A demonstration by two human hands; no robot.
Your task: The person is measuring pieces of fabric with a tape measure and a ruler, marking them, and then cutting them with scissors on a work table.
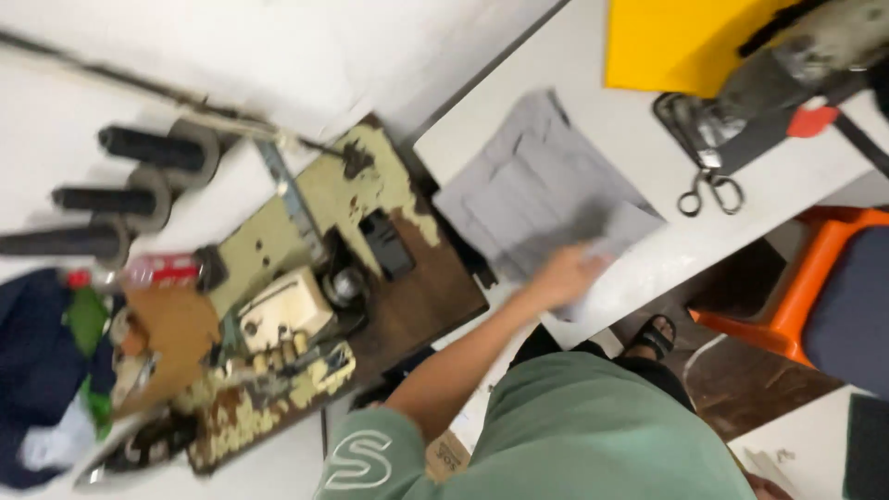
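Clearly only one hand [567, 273] shows, at the end of a bare forearm coming out of a green short sleeve; which hand it is cannot be told from this tilted, blurred view. Its grip is laid down on the near corner of a grey fabric piece [537, 194], fingers resting on the cloth; whether they pinch it or just press flat cannot be told. The fabric lies flat on the white surface [602, 120], its long axis running from the hand up toward the upper left of the picture. It looks pale grey, roughly rectangular, with faint folds or stitched panels across it. Well apart, toward the right, lie scissors [711, 193], a yellow sheet [667, 42] and a sewing machine [796, 65].
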